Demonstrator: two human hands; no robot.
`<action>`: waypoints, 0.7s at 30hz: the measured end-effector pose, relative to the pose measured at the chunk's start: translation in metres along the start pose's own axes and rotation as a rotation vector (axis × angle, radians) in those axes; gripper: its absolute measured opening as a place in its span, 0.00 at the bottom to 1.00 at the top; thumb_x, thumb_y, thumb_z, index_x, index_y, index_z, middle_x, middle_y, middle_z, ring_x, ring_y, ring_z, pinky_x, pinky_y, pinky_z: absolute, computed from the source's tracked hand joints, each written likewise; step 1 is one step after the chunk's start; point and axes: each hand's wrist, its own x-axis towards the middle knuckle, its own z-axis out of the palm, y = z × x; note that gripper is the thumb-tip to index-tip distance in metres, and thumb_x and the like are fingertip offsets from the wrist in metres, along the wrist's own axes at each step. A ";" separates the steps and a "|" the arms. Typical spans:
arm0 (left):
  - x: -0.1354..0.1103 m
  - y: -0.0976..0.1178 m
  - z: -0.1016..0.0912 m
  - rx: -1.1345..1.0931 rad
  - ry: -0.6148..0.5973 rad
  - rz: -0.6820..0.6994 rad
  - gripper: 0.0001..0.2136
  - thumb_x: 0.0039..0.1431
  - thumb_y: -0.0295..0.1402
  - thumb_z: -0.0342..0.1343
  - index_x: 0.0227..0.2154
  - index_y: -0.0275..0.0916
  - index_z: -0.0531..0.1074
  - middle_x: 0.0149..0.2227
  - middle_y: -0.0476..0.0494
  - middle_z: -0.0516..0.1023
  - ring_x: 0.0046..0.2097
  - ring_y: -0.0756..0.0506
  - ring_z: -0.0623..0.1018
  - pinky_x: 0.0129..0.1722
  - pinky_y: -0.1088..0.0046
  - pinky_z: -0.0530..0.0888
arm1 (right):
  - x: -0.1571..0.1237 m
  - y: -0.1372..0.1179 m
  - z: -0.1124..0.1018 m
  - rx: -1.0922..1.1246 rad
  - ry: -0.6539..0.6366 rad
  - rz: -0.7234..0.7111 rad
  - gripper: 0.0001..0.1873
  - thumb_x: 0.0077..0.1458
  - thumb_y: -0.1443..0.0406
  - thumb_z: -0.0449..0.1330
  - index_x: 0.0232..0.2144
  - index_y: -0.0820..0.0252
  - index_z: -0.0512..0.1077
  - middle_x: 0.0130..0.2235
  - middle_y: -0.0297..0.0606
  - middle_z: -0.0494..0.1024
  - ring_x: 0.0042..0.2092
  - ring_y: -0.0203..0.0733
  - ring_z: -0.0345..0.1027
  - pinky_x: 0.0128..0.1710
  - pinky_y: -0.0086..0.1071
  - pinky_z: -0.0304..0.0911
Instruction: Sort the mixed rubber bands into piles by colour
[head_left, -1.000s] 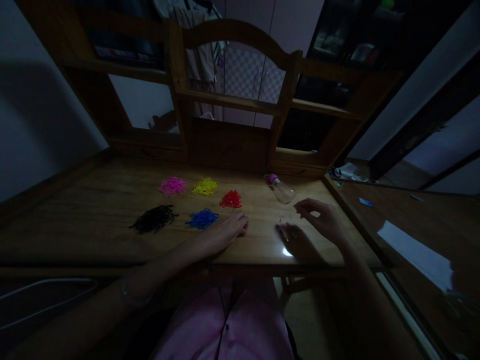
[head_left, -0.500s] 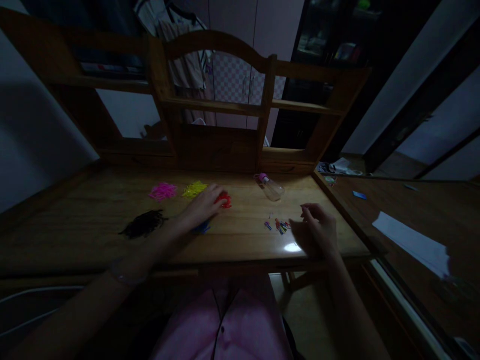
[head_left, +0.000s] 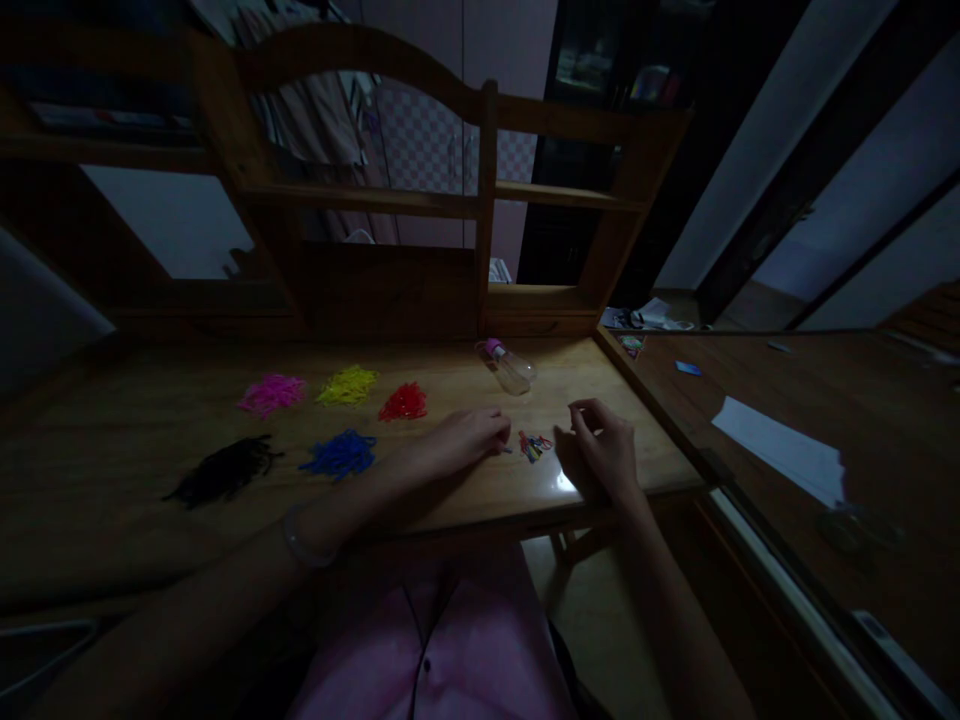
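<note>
My left hand (head_left: 480,438) rests low over the table with its fingers curled in, just left of a small mixed-colour pile (head_left: 535,446) of thin band-like pieces. A small piece (head_left: 508,450) shows by its fingertips; whether the fingers grip it is unclear. To the right of that pile, my right hand (head_left: 606,445) holds thumb and fingertips together; anything between them is too small to make out. Leftward lie sorted piles of similar thin pieces: red (head_left: 403,401), blue (head_left: 341,454), yellow (head_left: 347,385), pink (head_left: 272,395) and black (head_left: 225,471).
A clear bottle (head_left: 516,374) with a pink cap lies on its side behind the mixed pile. The wooden shelf (head_left: 367,202) rises along the table's back. On the surface to the right are white papers (head_left: 780,450) and a small blue card (head_left: 688,368).
My left hand has moved right, from the red pile to the mixed pile, uncovering the red and blue piles. My right hand keeps its pinch beside the mixed pile. The view has swung slightly right.
</note>
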 end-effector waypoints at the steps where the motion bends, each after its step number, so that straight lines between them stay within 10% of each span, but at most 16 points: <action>1: 0.001 -0.002 0.001 -0.001 -0.012 -0.007 0.09 0.64 0.32 0.48 0.35 0.40 0.73 0.37 0.44 0.76 0.38 0.45 0.74 0.39 0.71 0.70 | 0.000 0.000 0.000 0.007 0.006 0.009 0.14 0.61 0.57 0.52 0.38 0.58 0.74 0.29 0.37 0.78 0.30 0.41 0.71 0.33 0.31 0.62; 7: 0.006 -0.013 0.002 -0.048 0.095 -0.066 0.10 0.64 0.37 0.50 0.35 0.39 0.75 0.37 0.44 0.77 0.38 0.45 0.75 0.37 0.71 0.69 | 0.000 0.002 0.001 0.024 0.007 0.021 0.14 0.61 0.57 0.53 0.37 0.58 0.74 0.28 0.37 0.77 0.30 0.41 0.71 0.33 0.31 0.62; 11: -0.009 -0.035 -0.036 0.049 0.248 -0.169 0.13 0.64 0.42 0.50 0.35 0.40 0.74 0.37 0.44 0.78 0.39 0.44 0.75 0.38 0.71 0.70 | -0.001 0.002 0.000 0.024 0.002 0.030 0.16 0.61 0.56 0.52 0.37 0.59 0.74 0.29 0.38 0.78 0.31 0.41 0.72 0.33 0.31 0.63; 17: -0.092 -0.122 -0.130 0.569 0.443 -0.646 0.08 0.60 0.39 0.53 0.37 0.43 0.73 0.40 0.47 0.78 0.39 0.45 0.73 0.39 0.71 0.66 | -0.001 0.002 0.001 0.037 -0.002 0.035 0.16 0.61 0.55 0.52 0.37 0.58 0.74 0.30 0.38 0.79 0.31 0.42 0.72 0.33 0.32 0.64; 21: -0.153 -0.164 -0.155 0.565 0.425 -0.826 0.07 0.56 0.39 0.53 0.31 0.42 0.73 0.31 0.50 0.78 0.32 0.47 0.72 0.34 0.74 0.64 | 0.000 0.005 0.003 0.043 0.011 0.026 0.15 0.61 0.55 0.53 0.36 0.58 0.74 0.30 0.38 0.79 0.31 0.42 0.72 0.33 0.33 0.63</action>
